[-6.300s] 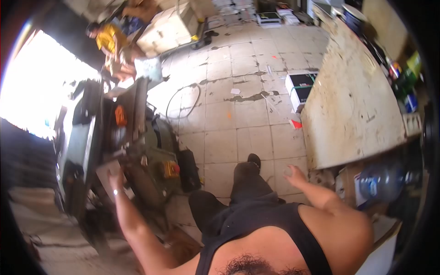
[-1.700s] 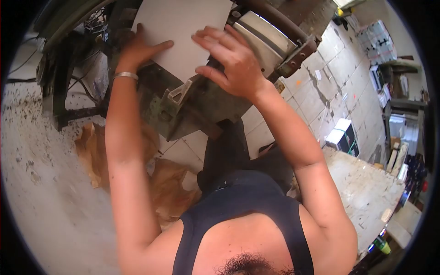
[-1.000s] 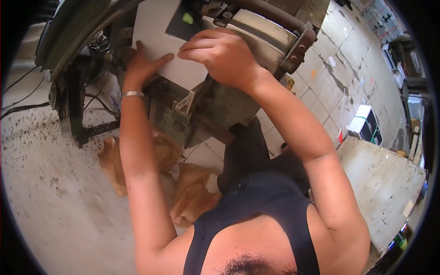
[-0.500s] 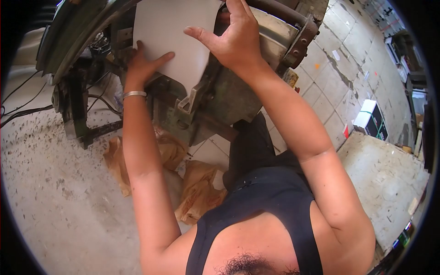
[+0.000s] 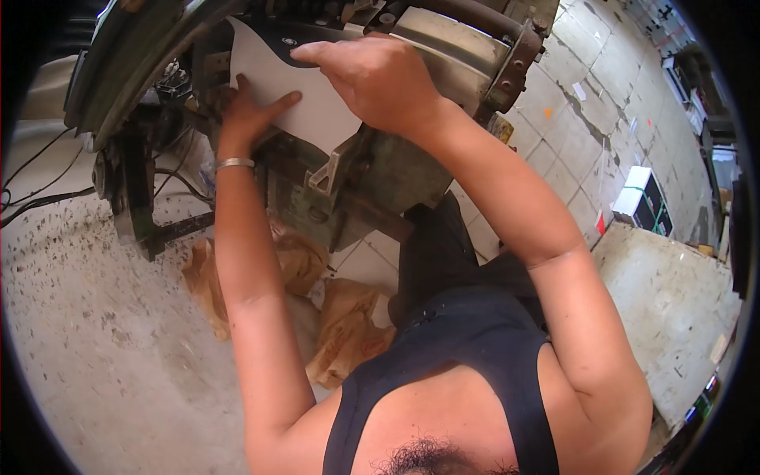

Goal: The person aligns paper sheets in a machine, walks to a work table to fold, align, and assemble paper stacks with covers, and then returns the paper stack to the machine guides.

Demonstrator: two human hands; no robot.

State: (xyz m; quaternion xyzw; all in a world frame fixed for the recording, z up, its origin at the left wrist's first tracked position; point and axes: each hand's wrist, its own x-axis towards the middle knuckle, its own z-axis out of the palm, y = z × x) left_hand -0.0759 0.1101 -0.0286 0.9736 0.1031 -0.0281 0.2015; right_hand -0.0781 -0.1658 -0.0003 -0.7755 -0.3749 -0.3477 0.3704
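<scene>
Two bare hands work apart from each other over one white sheet (image 5: 321, 107), which lies towards eleven o'clock in the head view on a dark green machine (image 5: 388, 178). The left hand (image 5: 247, 117), between ten and eleven o'clock, is spread, thumb well away from the fingers, and rests along the sheet's left edge; that wide span probably steadies the sheet while leaving most of its face uncovered. A light band (image 5: 236, 162) circles this wrist.

At twelve, the right hand (image 5: 384, 83) is partly closed, fingers curled and one digit reaching left over a dark surface (image 5: 275, 36) beside the sheet's upper edge. Whether it pinches the sheet or only hovers there, I cannot tell. The sheet's edges look curved, so it seems thin and flexible, perhaps a reason to guide it from both sides. Its lower corner lies beside a metal bracket (image 5: 321, 178), which may serve as a stop.

Crumpled brown paper (image 5: 344, 336) lies near seven; a strapped box (image 5: 643, 199) sits near three.
</scene>
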